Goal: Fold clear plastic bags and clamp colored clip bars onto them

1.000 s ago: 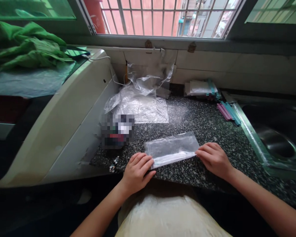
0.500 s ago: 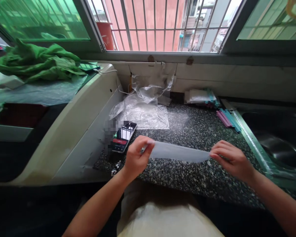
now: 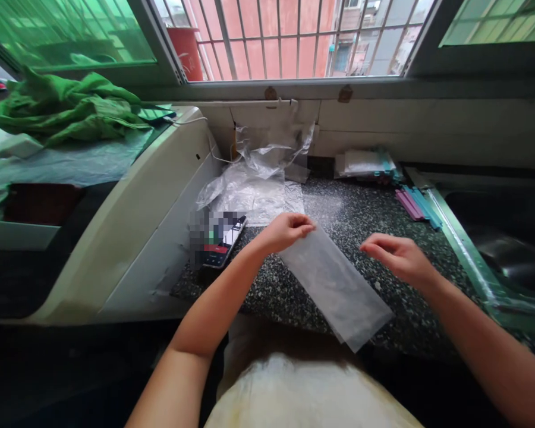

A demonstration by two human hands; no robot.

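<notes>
A long clear plastic bag (image 3: pixel 334 288) hangs from my left hand (image 3: pixel 285 230), which pinches its top end above the speckled dark countertop (image 3: pixel 365 217). The bag slants down toward the counter's front edge. My right hand (image 3: pixel 395 257) hovers just right of the bag with fingers loosely apart, holding nothing and touching nothing.
A phone (image 3: pixel 223 241) lies on the counter at my left. Behind it sits a heap of clear plastic bags (image 3: pixel 254 184). Pink and teal strips (image 3: pixel 417 205) and a small stack of bags (image 3: pixel 365 163) lie near a steel sink (image 3: pixel 499 249). Green cloth (image 3: pixel 66 110) tops a white appliance (image 3: pixel 129 220).
The bag lay flat under both hands, then was lifted and stretched between them. Now my right hand has let go and the bag dangles from my left hand alone.
</notes>
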